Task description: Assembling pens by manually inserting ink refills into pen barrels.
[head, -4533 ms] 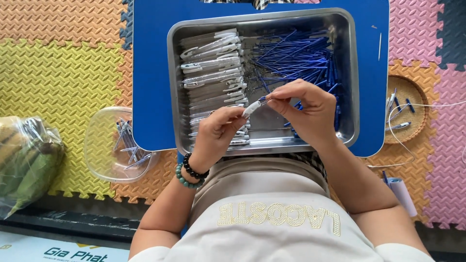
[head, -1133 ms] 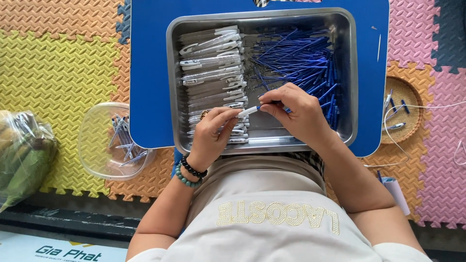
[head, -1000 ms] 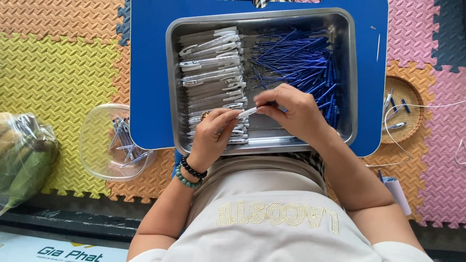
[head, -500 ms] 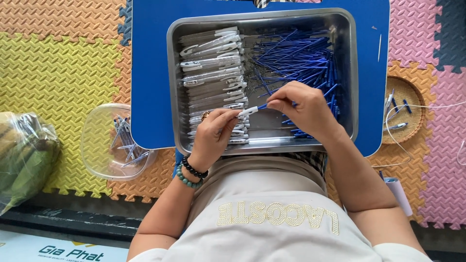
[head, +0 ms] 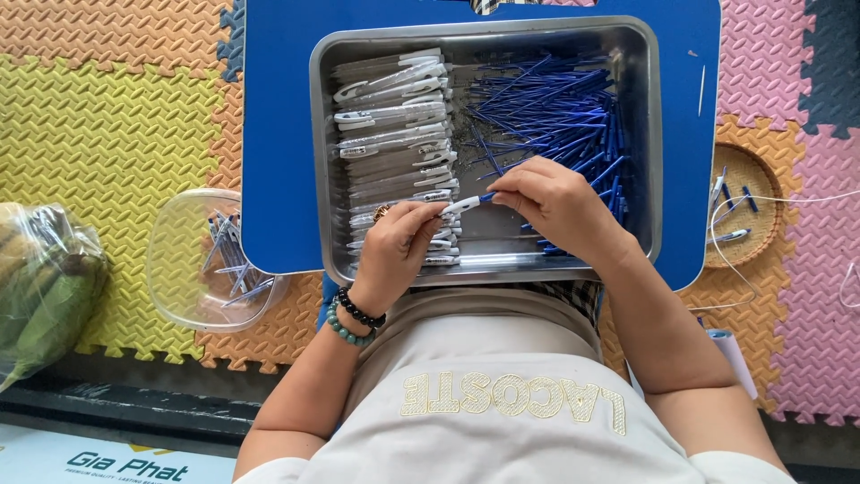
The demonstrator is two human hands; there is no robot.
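white plastic first: my left hand point(head: 399, 246) has its fingers point(head: 421, 215) pinched around a white pen barrel point(head: 460, 205), and my right hand point(head: 555, 208) has its fingers point(head: 509, 185) pressed together on a thin blue refill point(head: 486, 196) whose end meets the barrel's open tip. a second ago the two hands sat a little nearer me and the refill stood clear of the barrel; now both have shifted slightly up the tray and the blue tip touches the mouth of the barrel, so i judge the refill is just starting to go in, not seated.

both wrists are bent down over the metal tray point(head: 645, 134), palms turned inward, the left forearm with its bead bracelets point(head: 354, 315) coming up from my lap, the right forearm angled in from the right.

the stacked white barrels point(head: 394, 116) fill the tray's left half, loose blue refills point(head: 555, 108) the right. the tray sits on a blue board point(head: 278, 134) over foam mats. a clear bowl point(head: 179, 269) lies to the left, a small woven basket point(head: 761, 206) to the right.
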